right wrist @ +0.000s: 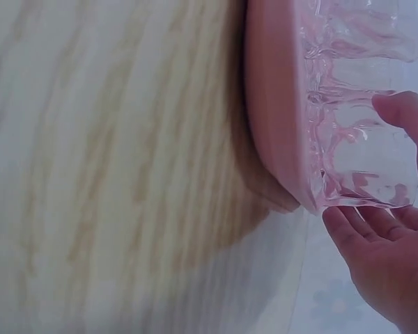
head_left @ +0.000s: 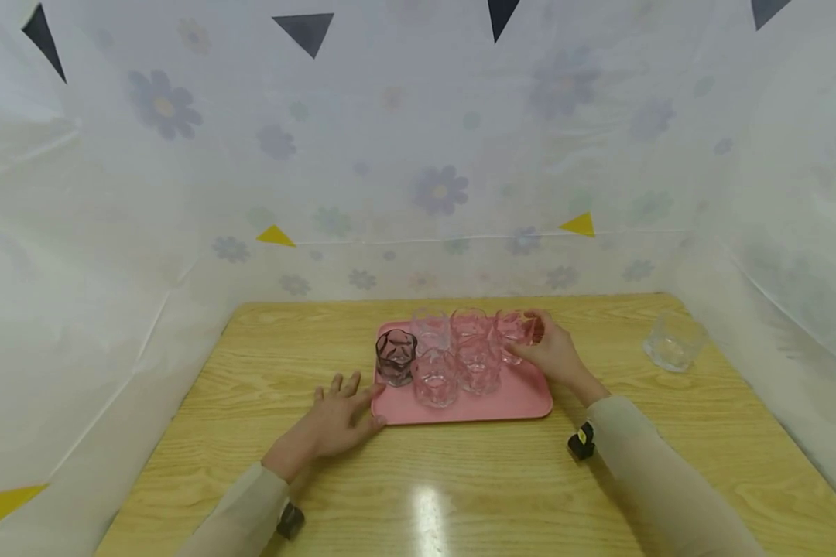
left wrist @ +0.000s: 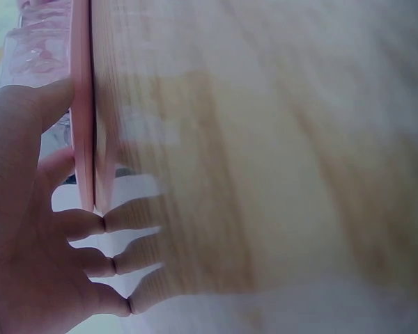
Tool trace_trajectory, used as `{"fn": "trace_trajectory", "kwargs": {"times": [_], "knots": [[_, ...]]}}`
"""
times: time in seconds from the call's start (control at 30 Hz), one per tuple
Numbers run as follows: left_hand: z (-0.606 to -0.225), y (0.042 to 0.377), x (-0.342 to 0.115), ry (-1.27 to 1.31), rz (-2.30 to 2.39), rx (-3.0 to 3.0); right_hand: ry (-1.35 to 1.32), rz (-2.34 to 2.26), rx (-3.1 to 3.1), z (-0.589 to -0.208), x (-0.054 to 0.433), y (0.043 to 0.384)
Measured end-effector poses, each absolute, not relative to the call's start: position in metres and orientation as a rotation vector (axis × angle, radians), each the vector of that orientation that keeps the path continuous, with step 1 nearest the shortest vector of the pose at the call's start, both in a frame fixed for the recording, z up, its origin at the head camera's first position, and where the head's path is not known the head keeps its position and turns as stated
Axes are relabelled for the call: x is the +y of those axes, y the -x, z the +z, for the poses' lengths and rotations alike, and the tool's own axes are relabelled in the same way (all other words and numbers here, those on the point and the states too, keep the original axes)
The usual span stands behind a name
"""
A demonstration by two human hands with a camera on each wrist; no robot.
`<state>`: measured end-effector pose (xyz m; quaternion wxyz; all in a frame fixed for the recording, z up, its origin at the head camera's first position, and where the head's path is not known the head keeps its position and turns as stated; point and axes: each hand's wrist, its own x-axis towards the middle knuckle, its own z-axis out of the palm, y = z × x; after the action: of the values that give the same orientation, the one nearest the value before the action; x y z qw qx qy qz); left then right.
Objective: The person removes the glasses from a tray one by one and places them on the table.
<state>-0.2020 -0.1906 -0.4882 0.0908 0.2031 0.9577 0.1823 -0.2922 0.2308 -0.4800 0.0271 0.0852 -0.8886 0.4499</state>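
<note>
1. Touching the left front corner of a pink, smooth, round-cornered rectangular tray (head_left: pixel 404 408), the left hand (head_left: pixel 337 424) lies with its fingers spread and nearly straight, gripping nothing.
2. The tray rests on a yellow-brown, wood-grained table (head_left: pixel 299 340), its long axis running left to right and its shorter sides pointing away from the person.
3. At the tray's left end stands a smoky purple faceted glass tumbler (head_left: pixel 395 360), upright, its rim wavy.
4. Next, four clear faceted glass tumblers (head_left: pixel 435 379) stand close together in two rows, mouths up.
5. At the rear right of the tray is the clear glass tumbler in the grasp (head_left: pixel 513 329), upright, its mouth up and its axis vertical; whether its base touches the tray I cannot tell.
6. The right hand (head_left: pixel 553 354) grips it from the right, thumb on the near side, fingers curved round the far side.
7. Well apart, near the table's right edge, stands a lone clear thick-based glass tumbler (head_left: pixel 672 344).
</note>
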Motion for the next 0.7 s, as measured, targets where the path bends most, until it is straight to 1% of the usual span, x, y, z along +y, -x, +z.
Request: {"fn": "trace_trajectory", "kwargs": {"times": [0.3, 0.7], "knots": [[-0.488, 0.202, -0.191, -0.595, 0.542, 2.84, -0.205, 1.425, -2.723, -0.469, 0.243, 0.286], [-0.487, 0.201, -0.191, -0.601, 0.552, 2.84, -0.113, 1.293, -2.744, -0.461, 0.293, 0.266]]}}
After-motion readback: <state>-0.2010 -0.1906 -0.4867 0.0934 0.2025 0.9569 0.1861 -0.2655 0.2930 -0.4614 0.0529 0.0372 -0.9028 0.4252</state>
